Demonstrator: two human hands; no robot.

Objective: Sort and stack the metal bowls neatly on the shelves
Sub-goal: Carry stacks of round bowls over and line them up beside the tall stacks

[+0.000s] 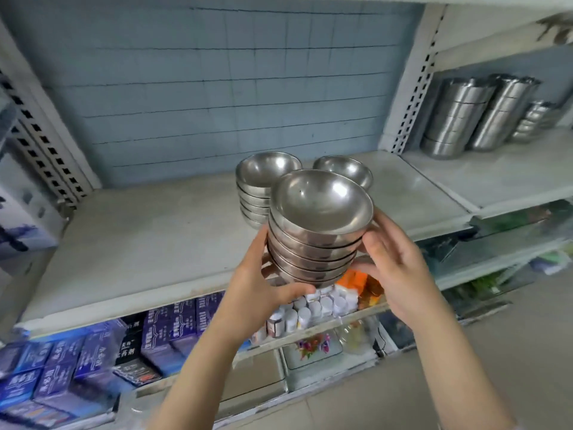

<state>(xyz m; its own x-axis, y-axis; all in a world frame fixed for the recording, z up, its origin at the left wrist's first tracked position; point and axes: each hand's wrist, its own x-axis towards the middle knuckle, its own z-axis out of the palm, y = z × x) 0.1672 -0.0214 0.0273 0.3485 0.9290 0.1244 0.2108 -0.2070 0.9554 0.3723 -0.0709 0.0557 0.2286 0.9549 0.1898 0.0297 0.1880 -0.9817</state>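
A stack of several nested metal bowls [319, 218] hangs in the air in front of the white shelf [148, 237], tilted a little toward me. My left hand [263, 283] grips the stack from the left and underneath. My right hand [393, 259] presses against its right side. Behind it, on the shelf, stands a second stack of bowls [263, 178]. To the right of that stack, another metal bowl [344, 170] sits partly hidden by the held stack.
Tall stacks of metal containers [459, 116] stand on the neighbouring shelf at the right. Blue and purple boxes [93, 352] and small white bottles [313, 308] fill the shelf below. A perforated upright [412, 97] divides the two shelf bays.
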